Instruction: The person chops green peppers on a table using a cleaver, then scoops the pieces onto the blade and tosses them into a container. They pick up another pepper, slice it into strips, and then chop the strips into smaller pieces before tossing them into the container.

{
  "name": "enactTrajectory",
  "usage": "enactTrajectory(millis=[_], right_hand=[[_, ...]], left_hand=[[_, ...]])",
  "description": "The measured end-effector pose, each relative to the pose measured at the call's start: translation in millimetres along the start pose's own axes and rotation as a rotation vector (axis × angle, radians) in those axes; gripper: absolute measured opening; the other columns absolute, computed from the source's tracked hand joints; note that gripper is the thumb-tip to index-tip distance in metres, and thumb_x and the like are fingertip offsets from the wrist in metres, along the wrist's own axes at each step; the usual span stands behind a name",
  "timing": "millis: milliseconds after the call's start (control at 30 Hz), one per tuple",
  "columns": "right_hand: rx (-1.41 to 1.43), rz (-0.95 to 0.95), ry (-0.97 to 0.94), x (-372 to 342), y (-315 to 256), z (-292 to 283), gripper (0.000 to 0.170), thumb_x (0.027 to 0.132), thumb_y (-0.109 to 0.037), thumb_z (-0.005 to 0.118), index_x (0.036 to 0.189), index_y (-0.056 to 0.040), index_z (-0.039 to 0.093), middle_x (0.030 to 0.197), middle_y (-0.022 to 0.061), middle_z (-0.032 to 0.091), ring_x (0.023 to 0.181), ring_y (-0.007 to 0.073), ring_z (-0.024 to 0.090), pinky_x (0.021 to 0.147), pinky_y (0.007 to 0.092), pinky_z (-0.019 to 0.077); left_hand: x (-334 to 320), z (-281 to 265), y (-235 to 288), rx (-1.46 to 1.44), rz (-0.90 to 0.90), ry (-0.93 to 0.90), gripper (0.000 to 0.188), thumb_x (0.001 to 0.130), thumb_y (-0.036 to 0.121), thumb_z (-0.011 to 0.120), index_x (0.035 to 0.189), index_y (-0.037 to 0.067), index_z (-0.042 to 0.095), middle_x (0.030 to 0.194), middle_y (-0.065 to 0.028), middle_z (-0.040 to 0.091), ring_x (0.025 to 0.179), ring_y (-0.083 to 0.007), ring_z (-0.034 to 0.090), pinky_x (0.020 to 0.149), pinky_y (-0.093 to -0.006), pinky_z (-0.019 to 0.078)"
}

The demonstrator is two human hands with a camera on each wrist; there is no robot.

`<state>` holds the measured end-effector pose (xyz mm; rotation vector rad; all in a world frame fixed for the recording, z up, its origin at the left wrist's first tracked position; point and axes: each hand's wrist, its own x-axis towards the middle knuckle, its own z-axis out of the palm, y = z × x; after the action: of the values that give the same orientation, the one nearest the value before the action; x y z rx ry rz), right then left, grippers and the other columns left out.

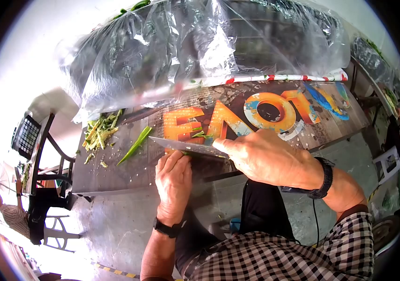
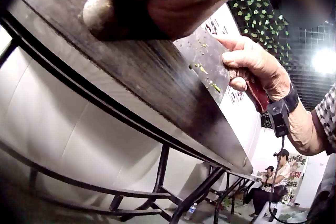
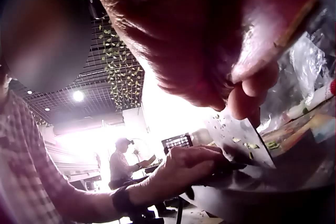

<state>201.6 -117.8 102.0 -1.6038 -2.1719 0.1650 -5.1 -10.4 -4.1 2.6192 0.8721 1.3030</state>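
My right hand [image 1: 275, 157] grips a broad-bladed kitchen knife by its reddish handle [image 2: 256, 94]. The knife's blade [image 1: 188, 147] lies low over the table's front edge, its tip pointing left, with green scraps stuck to its face in both wrist views. Just in front of the blade, my left hand [image 1: 174, 174] has its fingers curled down on a green vegetable, mostly hidden beneath them; a sliver of green shows by the fingertips. A long slender green vegetable [image 1: 135, 146], like a chili pepper, lies left of the knife. Small green cut pieces [image 1: 200, 133] sit behind the blade.
A pile of yellow-green scraps [image 1: 101, 131] lies on the left of the dark wooden table [image 1: 101, 180], with pale bits scattered nearby. Clear plastic sheeting [image 1: 162, 51] covers something along the back. Another person [image 1: 15, 213] sits at a table far left.
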Motion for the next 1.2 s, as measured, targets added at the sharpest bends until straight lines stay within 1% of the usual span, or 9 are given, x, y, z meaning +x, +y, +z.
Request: enactTrajectory(millis=[300, 400, 533, 633, 667, 767, 1000, 1100, 1200], right_hand=[[-0.046, -0.081, -0.088, 23.6, -0.4, -2.9, 0.013, 0.086, -0.006, 0.06, 0.097, 0.0002, 0.058, 0.063, 0.0202, 0.061, 0.059, 0.0376, 0.064, 0.052, 0.0478, 0.0479], [0.018, -0.073, -0.032, 39.4, 0.4, 21.5, 0.009, 0.088, -0.007, 0.057, 0.095, -0.0008, 0.058, 0.063, 0.0199, 0.061, 0.058, 0.0369, 0.064, 0.051, 0.0464, 0.0479], [0.014, -0.178, 0.077, 40.8, 3.1, 34.6, 0.008, 0.091, -0.007, 0.054, 0.095, -0.0019, 0.057, 0.061, 0.0185, 0.06, 0.056, 0.0359, 0.064, 0.048, 0.0451, 0.0464], [-0.041, -0.076, -0.001, 25.6, 2.2, 16.4, 0.007, 0.091, -0.007, 0.054, 0.095, -0.0014, 0.056, 0.059, 0.0179, 0.059, 0.054, 0.0358, 0.063, 0.048, 0.0456, 0.0458], [-0.06, -0.033, -0.038, 20.1, 4.8, 14.1, 0.01, 0.091, -0.008, 0.055, 0.096, -0.0001, 0.058, 0.058, 0.0181, 0.059, 0.052, 0.0357, 0.062, 0.048, 0.0461, 0.0457], [-0.062, 0.016, 0.025, 9.8, 16.8, 11.7, 0.013, 0.09, -0.009, 0.057, 0.098, 0.0008, 0.059, 0.059, 0.0184, 0.06, 0.053, 0.0356, 0.062, 0.049, 0.0465, 0.0463], [-0.004, -0.01, 0.032, 2.4, 4.2, 6.1, 0.022, 0.086, -0.009, 0.061, 0.106, 0.0002, 0.061, 0.063, 0.0204, 0.062, 0.058, 0.038, 0.064, 0.053, 0.0478, 0.049], [-0.104, -0.024, -0.039, 4.2, 6.5, 7.8, 0.041, 0.084, -0.006, 0.065, 0.124, -0.0003, 0.058, 0.067, 0.0112, 0.063, 0.059, 0.0281, 0.064, 0.052, 0.0389, 0.0488], [-0.005, -0.021, 0.015, 5.0, 3.9, 5.2, 0.021, 0.084, -0.009, 0.062, 0.104, 0.0004, 0.062, 0.065, 0.0214, 0.063, 0.06, 0.0385, 0.065, 0.055, 0.0487, 0.0491]], left_hand=[[2.9, -1.8, 1.4, 0.001, -0.008, 0.002, 0.018, 0.076, -0.002, 0.066, 0.093, 0.002, 0.07, 0.103, -0.0109, 0.069, 0.097, -0.0313, 0.063, 0.086, -0.0396, 0.0502], [1.6, -0.7, 0.8, 0.0, -0.016, -0.008, 0.017, 0.074, 0.0, 0.069, 0.091, 0.002, 0.07, 0.105, -0.0104, 0.069, 0.1, -0.0303, 0.063, 0.091, -0.0404, 0.0483], [-3.4, -2.1, -1.1, 0.018, -0.032, -0.021, 0.016, 0.075, 0.001, 0.069, 0.09, 0.003, 0.07, 0.105, -0.0106, 0.069, 0.101, -0.0306, 0.063, 0.092, -0.0405, 0.0475], [-3.2, -1.6, -0.9, 0.024, -0.012, 0.005, 0.016, 0.076, 0.001, 0.07, 0.092, 0.004, 0.07, 0.104, -0.0101, 0.069, 0.099, -0.0307, 0.062, 0.09, -0.0415, 0.0474], [-3.1, -1.7, -0.1, 0.027, -0.006, 0.008, 0.016, 0.076, 0.002, 0.07, 0.092, 0.004, 0.069, 0.103, -0.0099, 0.068, 0.099, -0.0307, 0.062, 0.09, -0.0417, 0.0474], [-3.9, -1.7, 0.8, 0.025, 0.001, 0.015, 0.017, 0.077, 0.002, 0.07, 0.093, 0.004, 0.069, 0.102, -0.0097, 0.067, 0.097, -0.0306, 0.062, 0.089, -0.0415, 0.0476], [-3.3, -0.5, -0.7, 0.016, 0.012, 0.016, 0.017, 0.077, 0.0, 0.069, 0.093, 0.004, 0.069, 0.103, -0.0091, 0.066, 0.097, -0.0302, 0.061, 0.088, -0.0408, 0.0483], [-2.3, -0.7, -0.6, -0.006, 0.014, 0.024, 0.017, 0.077, 0.0, 0.069, 0.093, 0.003, 0.069, 0.103, -0.0084, 0.066, 0.097, -0.03, 0.061, 0.088, -0.0409, 0.0486], [-2.7, -1.1, -0.9, -0.013, 0.003, 0.012, 0.016, 0.077, 0.0, 0.069, 0.093, 0.003, 0.069, 0.103, -0.0082, 0.066, 0.097, -0.03, 0.061, 0.088, -0.0406, 0.0487]])
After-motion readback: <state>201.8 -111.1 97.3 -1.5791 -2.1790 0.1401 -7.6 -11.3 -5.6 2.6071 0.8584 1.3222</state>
